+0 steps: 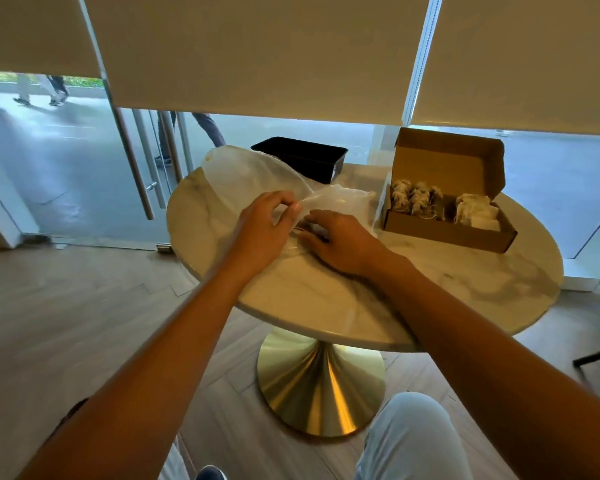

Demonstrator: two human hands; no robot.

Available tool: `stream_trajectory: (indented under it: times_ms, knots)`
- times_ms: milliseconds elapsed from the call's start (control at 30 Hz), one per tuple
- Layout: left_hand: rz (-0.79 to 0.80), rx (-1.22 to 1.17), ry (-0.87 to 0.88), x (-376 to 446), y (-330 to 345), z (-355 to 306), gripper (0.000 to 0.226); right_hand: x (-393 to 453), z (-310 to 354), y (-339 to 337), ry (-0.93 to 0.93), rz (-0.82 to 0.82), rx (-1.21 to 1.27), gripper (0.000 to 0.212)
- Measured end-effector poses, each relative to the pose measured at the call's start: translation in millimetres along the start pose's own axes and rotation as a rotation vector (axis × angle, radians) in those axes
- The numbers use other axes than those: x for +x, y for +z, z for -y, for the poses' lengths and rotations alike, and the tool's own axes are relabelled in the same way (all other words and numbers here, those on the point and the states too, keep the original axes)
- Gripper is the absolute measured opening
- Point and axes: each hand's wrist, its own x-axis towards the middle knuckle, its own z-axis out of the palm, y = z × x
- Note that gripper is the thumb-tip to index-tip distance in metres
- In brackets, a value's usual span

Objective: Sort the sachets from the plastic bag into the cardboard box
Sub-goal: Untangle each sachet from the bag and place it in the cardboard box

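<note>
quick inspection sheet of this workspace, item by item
surface: round marble table on a gold pedestal.
job's things: clear plastic bag at table centre; open cardboard box to its right, with two groups of sachets.
clutter: black tray behind the bag.
hands: left hand pinches the bag; right hand rests on it, fingers curled.
cables: nothing seen.
surroundings: roller blinds, glass door, wood floor.

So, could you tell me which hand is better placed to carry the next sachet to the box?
Probably the right hand: it lies nearer the cardboard box, while the left hand pinches the plastic bag.
</note>
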Motion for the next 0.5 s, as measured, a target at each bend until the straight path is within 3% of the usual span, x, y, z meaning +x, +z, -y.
stream_trajectory:
  times_ms: [233, 333, 500]
  knots:
    - [0.006, -0.090, -0.031, 0.1, -1.6, 7.9, 0.028, 36.9, 9.9, 19.2, -0.018, 0.105, 0.031, 0.031]
    - [0.008, -0.097, -0.025, 0.4, -1.6, 8.5, 0.027, 42.6, 6.3, 24.3, -0.016, 0.078, -0.045, 0.026]
    - [-0.022, -0.088, -0.020, 2.0, -1.4, 10.6, 0.023, 33.6, -0.3, 16.1, -0.095, 0.029, 0.036, 0.022]
